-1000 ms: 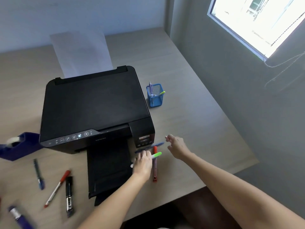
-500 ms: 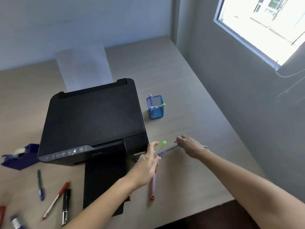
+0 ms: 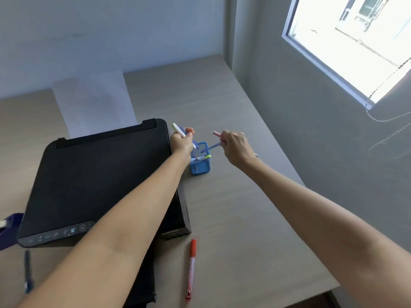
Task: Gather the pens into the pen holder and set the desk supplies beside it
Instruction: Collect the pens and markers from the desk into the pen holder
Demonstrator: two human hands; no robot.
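Note:
A blue mesh pen holder stands on the desk just right of the printer, with a few pens inside. My left hand hovers over its left rim, shut on a white pen with a green tip. My right hand is above its right side, shut on a blue pen that slants down into the holder; a pink end sticks out above the fist. A red-capped pen lies on the desk near the front edge. A dark blue pen lies at the front left.
A black printer with paper in its rear feed fills the desk's left half. A dark blue tape dispenser sits at the far left edge. A grey wall and window bound the desk on the right.
Both hands lifted pens off the desk near the printer's front and moved back to the pen holder. The red-capped pen stays on the desk. The camera view tilted forward.

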